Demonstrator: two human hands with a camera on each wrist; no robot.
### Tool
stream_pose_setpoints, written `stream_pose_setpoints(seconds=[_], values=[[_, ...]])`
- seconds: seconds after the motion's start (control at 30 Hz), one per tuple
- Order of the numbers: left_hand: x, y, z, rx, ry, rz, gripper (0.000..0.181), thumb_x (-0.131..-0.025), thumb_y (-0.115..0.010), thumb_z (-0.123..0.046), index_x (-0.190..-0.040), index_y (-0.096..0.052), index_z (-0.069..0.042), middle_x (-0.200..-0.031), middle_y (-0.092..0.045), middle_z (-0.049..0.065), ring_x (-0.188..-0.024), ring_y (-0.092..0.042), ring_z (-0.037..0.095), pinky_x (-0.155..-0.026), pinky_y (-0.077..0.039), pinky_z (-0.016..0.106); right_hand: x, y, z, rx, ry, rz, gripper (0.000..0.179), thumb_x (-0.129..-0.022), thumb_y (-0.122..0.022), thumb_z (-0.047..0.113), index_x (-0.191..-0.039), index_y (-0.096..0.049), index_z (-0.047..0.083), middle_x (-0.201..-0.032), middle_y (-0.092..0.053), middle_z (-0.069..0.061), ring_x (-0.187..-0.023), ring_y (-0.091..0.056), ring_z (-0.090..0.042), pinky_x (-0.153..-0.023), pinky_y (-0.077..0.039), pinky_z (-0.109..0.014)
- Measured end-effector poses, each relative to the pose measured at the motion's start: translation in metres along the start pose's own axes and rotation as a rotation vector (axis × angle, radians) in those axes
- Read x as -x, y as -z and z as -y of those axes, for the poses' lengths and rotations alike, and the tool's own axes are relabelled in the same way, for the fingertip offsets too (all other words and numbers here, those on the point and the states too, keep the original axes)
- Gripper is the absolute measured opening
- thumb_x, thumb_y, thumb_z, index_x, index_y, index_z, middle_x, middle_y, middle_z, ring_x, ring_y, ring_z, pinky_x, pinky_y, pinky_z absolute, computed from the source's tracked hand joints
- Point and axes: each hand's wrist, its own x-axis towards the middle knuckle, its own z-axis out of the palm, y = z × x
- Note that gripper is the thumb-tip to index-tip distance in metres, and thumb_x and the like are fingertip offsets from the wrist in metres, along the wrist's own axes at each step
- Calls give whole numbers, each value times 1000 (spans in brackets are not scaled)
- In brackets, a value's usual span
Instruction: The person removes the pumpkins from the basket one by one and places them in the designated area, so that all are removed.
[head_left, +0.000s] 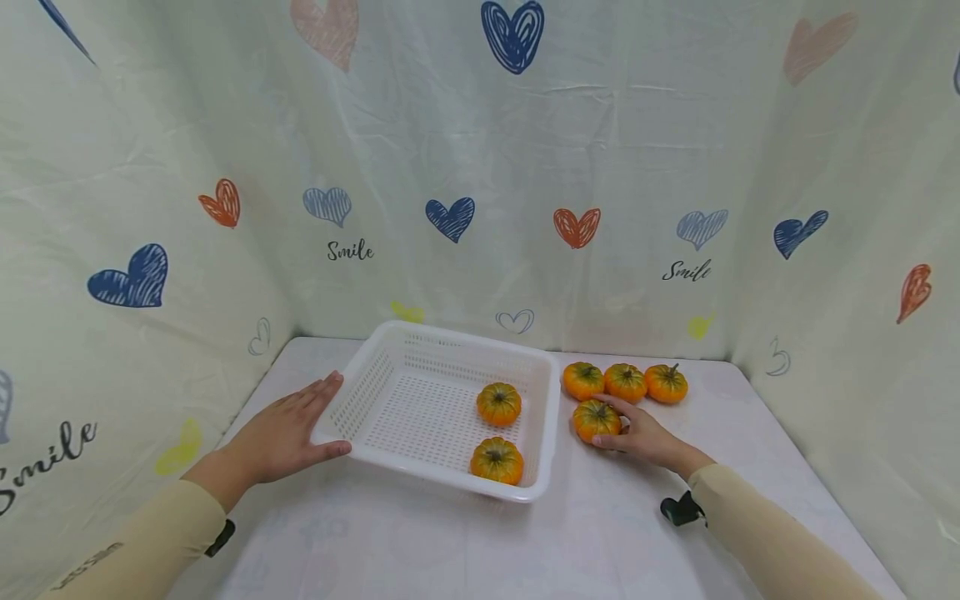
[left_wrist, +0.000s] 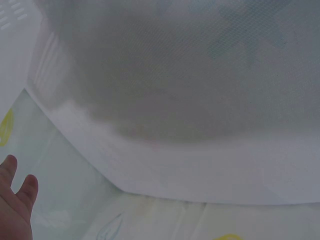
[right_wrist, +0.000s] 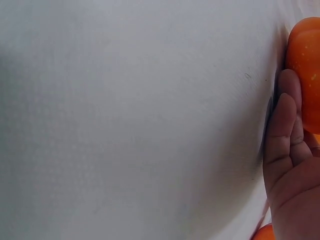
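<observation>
On the table, my right hand grips a small orange pumpkin with green streaks, thumb in front and fingers behind. The right wrist view has the fingers against the smooth orange side of this pumpkin. Just left of it is a white plastic basket with slotted walls. Two similar pumpkins lie inside along its right part, one farther back and one nearer. My left hand is spread at the basket's left rim, fingers straight; in the left wrist view only some fingers show.
Behind my right hand, a row of three more pumpkins stands on the table to the right of the basket. A white cloth covers the table. Curtains printed with hearts hang at the back and both sides.
</observation>
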Motion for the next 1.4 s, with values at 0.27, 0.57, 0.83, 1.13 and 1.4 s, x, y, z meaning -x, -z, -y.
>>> stream_pose_setpoints(seconds=[0.27, 0.57, 0.83, 1.13, 1.4], values=[[1, 1, -1, -2, -2, 0, 107, -88, -50, -75, -156, -21, 3, -161, -24, 18, -144, -29, 39, -114, -29, 53, 1, -1, 0, -6, 1, -1, 81, -88, -75, 45, -154, -36, 19, -148, -37, -29, -128, -42, -46, -103, -35, -68], [1, 3, -2, 9, 1, 3, 107, -88, -50, -74, -156, -21, 3, -162, -24, 18, -145, -28, 38, -114, -28, 54, 1, -2, 2, 3, 6, 1, 81, -90, -73, 45, -155, -34, 17, -150, -35, -29, -130, -40, -47, -105, -30, -70], [0, 2, -1, 7, -8, -4, 107, -89, -50, -74, -156, -20, 3, -162, -24, 18, -144, -29, 39, -114, -28, 54, 1, -3, 2, 17, -17, 9, 83, -90, -72, 46, -156, -32, 16, -151, -33, -31, -130, -40, -49, -104, -33, -69], [1, 3, -2, 12, 3, 10, 108, -88, -50, -75, -157, -19, 2, -162, -23, 17, -145, -28, 39, -114, -28, 54, 0, -2, -2, 10, -22, 6, 85, -88, -73, 49, -156, -32, 18, -152, -33, -29, -131, -40, -47, -105, -30, -71], [1, 3, -2, 14, 11, 11, 108, -88, -50, -75, -157, -19, 2, -162, -24, 17, -145, -28, 39, -114, -28, 54, -1, -2, -2, 13, -22, 9, 84, -88, -73, 49, -155, -33, 19, -153, -32, -29, -132, -39, -48, -105, -28, -71]])
